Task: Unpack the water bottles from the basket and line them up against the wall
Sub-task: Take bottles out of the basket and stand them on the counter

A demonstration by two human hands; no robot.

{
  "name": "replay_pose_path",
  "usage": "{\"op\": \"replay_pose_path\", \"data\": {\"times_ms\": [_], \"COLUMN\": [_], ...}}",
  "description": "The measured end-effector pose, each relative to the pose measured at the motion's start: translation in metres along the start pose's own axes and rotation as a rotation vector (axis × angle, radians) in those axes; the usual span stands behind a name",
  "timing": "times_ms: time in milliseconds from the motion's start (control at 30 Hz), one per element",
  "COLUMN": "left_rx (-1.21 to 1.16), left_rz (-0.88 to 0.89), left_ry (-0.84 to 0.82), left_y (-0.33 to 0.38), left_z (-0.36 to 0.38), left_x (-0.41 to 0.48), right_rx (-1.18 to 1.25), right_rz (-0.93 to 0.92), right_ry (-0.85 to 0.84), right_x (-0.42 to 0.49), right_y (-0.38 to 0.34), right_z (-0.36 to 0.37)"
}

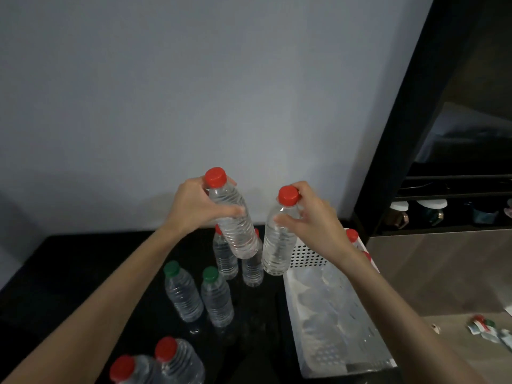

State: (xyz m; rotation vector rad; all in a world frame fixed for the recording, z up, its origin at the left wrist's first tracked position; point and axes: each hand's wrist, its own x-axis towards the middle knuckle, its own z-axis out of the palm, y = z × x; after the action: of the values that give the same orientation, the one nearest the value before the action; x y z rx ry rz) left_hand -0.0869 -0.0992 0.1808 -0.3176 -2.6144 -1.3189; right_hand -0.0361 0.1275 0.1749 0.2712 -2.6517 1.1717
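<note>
My left hand [196, 205] grips a clear red-capped water bottle [238, 231] near its neck, tilted, in the air above the black table. My right hand [313, 220] holds a second red-capped bottle [277, 245] by its shoulder, upright, just left of the white perforated basket [307, 256]. Two more red-capped bottles [225, 259] stand below them close to the grey wall [194, 92]. One red cap [352, 234] shows at the basket's far corner, behind my right wrist.
Two green-capped bottles [182, 295] stand mid-table and two red-capped ones [177, 361] at the near left edge of the black table [69, 273]. A dark shelf unit [443, 212] and a steel counter [443, 273] lie to the right.
</note>
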Motion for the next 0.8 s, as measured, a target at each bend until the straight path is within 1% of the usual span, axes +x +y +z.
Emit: {"op": "replay_pose_path", "data": {"times_ms": [100,167,267,367,533,667,800], "left_rx": [0.001,-0.004,0.007,0.012,0.01,0.002,0.052], "left_rz": [-0.015,-0.035,-0.054,-0.074,-0.143,-0.212,-0.235], "left_ry": [0.016,0.058,0.14,0.173,0.15,0.052,-0.009], "left_y": [-0.011,-0.02,-0.036,-0.051,-0.087,-0.129,-0.162], "left_z": [-0.027,-0.041,-0.057,-0.069,-0.069,-0.06,-0.045], "left_x": [-0.009,-0.015,-0.021,-0.023,-0.017,-0.011,-0.009], "right_rx": [-0.001,-0.01,-0.051,-0.073,-0.051,-0.064,-0.039], "right_rz": [-0.02,-0.03,-0.045,-0.029,0.03,0.074,0.118], "right_ry": [-0.085,-0.128,-0.16,-0.176,-0.228,-0.269,-0.281], "right_x": [0.001,0.002,0.001,0.002,0.001,-0.005,-0.009], "right_y": [-0.004,-0.007,-0.01,-0.009,0.005,0.018,0.032], "right_z": [0.022,0.038,0.06,0.08,0.109,0.133,0.148]}}
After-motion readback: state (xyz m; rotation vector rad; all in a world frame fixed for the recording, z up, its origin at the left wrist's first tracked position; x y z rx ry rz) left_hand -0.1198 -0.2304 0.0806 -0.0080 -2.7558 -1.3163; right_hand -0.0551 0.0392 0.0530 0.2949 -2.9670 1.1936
